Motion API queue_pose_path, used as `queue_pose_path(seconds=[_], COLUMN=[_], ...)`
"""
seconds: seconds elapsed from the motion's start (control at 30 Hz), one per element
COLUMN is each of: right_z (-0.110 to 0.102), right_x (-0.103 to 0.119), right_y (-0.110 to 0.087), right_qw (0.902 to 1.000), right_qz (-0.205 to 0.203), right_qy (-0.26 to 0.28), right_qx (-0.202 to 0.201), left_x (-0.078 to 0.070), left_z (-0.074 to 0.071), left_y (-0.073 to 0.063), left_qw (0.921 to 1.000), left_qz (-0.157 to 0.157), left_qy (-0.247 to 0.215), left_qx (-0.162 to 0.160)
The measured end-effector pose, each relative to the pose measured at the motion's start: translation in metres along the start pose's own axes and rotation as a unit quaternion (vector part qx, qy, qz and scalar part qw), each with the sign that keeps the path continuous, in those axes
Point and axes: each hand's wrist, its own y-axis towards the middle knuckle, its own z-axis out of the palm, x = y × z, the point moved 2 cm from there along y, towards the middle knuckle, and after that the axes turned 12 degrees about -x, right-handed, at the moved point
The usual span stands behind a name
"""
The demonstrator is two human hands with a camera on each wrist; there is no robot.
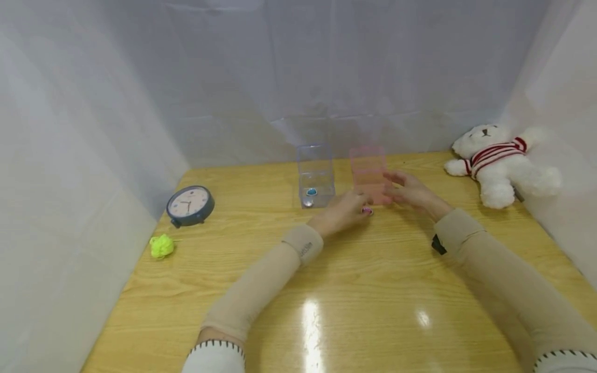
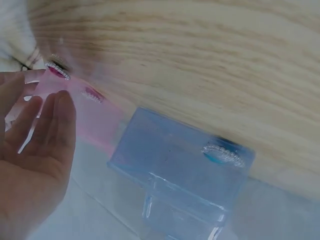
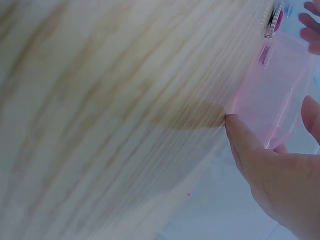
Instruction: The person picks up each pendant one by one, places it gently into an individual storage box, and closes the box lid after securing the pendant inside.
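We take the pink see-through plastic box as our landmark, on the pale wooden bench with its lid raised at the back, so its mouth seems left clear. Our right hand is at the box's right side, thumb and fingers spread apart rather than clamped; one fingertip touches or nearly touches the box's edge, perhaps to steady this light, slippery shell. Our left hand reaches in at the box's left front, its fingers slightly bent, with no grip on anything that we can make out. The pink oval gem with a silvery beaded rim lies just in front of the box, near the left fingers; we cannot tell whether it touches the wall.

Left of the box stands the blue-tinted see-through plastic box, lid likewise raised; the blue oval gem with a silvery rim sits inside it, its walls probably keeping it from sliding. Well left of our landmark are the round dark-blue clock and the fuzzy yellow-green ball; well to its right lies the white plush bear in a red-striped sweater, perhaps all set aside to leave our arms room.
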Motion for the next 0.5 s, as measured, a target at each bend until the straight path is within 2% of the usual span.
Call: queue_pose_path(seconds=[0.1,0.17,0.33,0.5], right_z=[0.000,0.000,0.000,-0.001], right_x=[-0.001,-0.003,-0.004,-0.003], right_y=[0.001,0.001,0.001,0.001], right_qw=[1.0000,1.0000,1.0000,1.0000], right_qz=[-0.001,0.000,0.002,0.007], right_qy=[0.005,0.009,0.008,0.006], right_qx=[0.001,0.002,0.004,0.000], left_x=[-0.001,-0.002,-0.006,-0.010], left_z=[0.005,0.009,0.017,0.018], left_y=[0.001,0.003,0.006,0.006], left_qw=[0.9993,0.9967,0.9830,0.9794], left_qz=[0.000,0.013,0.040,0.035], left_qy=[0.036,0.080,0.179,0.198], left_qx=[0.008,0.008,0.006,0.011])
